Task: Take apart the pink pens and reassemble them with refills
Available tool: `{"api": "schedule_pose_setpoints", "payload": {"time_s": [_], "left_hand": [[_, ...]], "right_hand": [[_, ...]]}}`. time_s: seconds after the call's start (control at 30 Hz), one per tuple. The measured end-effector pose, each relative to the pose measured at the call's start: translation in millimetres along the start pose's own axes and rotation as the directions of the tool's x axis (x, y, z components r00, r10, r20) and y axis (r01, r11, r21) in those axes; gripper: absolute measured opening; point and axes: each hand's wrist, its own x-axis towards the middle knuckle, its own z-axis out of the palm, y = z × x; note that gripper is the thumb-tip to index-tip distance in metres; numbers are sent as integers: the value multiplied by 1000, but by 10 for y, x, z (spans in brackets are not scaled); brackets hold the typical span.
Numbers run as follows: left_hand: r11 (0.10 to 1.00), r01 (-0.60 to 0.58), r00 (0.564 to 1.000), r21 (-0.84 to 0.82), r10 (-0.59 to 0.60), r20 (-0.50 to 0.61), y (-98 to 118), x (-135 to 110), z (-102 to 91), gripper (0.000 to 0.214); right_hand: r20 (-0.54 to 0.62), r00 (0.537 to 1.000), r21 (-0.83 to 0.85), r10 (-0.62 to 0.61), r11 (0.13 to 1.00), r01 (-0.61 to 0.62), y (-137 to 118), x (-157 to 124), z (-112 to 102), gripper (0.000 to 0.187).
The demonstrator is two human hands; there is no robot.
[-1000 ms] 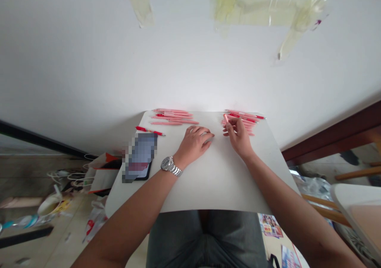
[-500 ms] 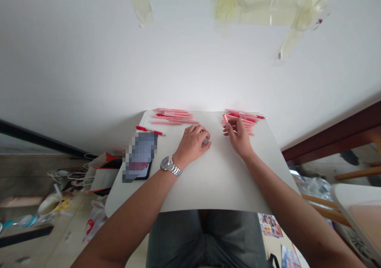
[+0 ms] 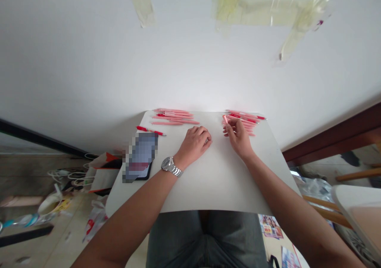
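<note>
My left hand (image 3: pixel 196 143), with a silver watch (image 3: pixel 172 167) on its wrist, rests on the white table (image 3: pixel 208 188) with its fingers curled in. Whatever is under those fingers is hidden. Across from it, my right hand (image 3: pixel 238 137) pinches a pink pen (image 3: pixel 225 119) between thumb and fingers; only its upper end shows. Just behind the right hand lies a group of pink and red pens (image 3: pixel 244 115), partly covered by the fingers. A second group of pink pens (image 3: pixel 175 116) lies beyond my left hand.
A red pen (image 3: pixel 151 131) lies above a phone (image 3: pixel 141 155) at the table's left. A wall (image 3: pixel 190 62) with tape strips stands behind the table. On the floor at left are a paper bag (image 3: pixel 104 173) and cables. Another white tabletop (image 3: pixel 360 204) is at right.
The fingers of my left hand have closed further, and the greyish thing seen between them is now hidden. My right hand has stayed nearly still with the pink pen.
</note>
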Motion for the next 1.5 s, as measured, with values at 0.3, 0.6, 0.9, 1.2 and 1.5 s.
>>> {"api": "schedule_pose_setpoints", "payload": {"time_s": [0.3,0.6,0.9,1.2,1.5], "left_hand": [[985,32,997,-168,-43,-65,-4,3,-27,6],[935,114,988,-336,-141,-56,2,-3,-62,15],[749,160,934,-642,-326,-147,-54,24,-21,16],[677,160,876,-719,-433,-212,-125,53,-36,23],[657,143,865,-740,-447,-230,-113,59,-71,26]], "right_hand": [[56,998,7,-33,999,33,-31,-22,19,31],[139,986,25,-96,995,93,-97,-56,29,32],[192,972,-24,-135,990,142,-87,-66,33,31],[243,956,-98,-166,976,194,-135,-88,40,24],[260,950,-147,-174,965,217,-144,-92,42,24]]}}
